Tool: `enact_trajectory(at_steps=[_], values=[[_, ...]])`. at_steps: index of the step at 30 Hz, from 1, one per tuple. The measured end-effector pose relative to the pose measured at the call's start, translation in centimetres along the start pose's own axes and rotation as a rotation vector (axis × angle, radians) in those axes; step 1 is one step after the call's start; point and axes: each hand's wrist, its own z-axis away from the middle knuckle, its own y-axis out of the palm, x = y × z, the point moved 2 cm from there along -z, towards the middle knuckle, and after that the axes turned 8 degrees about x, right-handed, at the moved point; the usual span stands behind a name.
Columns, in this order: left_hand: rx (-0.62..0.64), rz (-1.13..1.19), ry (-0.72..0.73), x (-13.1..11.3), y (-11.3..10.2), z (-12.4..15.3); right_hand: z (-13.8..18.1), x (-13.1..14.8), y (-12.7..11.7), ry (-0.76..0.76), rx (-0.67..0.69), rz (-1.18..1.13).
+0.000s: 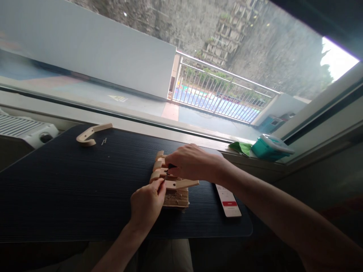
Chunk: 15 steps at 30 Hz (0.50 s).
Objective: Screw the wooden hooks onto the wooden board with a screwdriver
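A rough wooden block [176, 200] lies on the dark table with several curved wooden hooks in a row across it. The nearest wooden hook [187, 183] has a dark hole in its flat part and an arm that slants off to the right. My left hand [148, 200] is closed around the left end of this hook, thumb and finger pinched by the tool's tip. Above the row, my right hand [193, 162] is closed on a screwdriver [171, 166]; its dark handle shows only in part, and its thin shaft points down toward my left fingers. Whether a screw sits at the tip is hidden.
A loose wooden hook [92, 133] and a few small screws [104, 141] lie at the table's back left. To the right is a phone [229, 202] with a lit screen. A teal box [270, 147] and green cloth [240, 147] rest on the window sill.
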Motion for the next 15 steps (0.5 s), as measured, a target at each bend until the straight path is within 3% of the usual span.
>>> enact_trajectory(at_steps=[4, 10, 15], values=[[0.002, 0.005, 0.004, 0.0, 0.1, 0.0, 0.0, 0.2, -0.1, 0.053, 0.017, 0.013], [0.007, -0.007, -0.019, 0.1, 0.2, -0.1, -0.1, 0.1, -0.5, -0.033, 0.070, 0.077], [0.001, 0.002, -0.010, 0.0, 0.3, -0.1, -0.4, -0.7, 0.2, -0.057, 0.051, -0.012]])
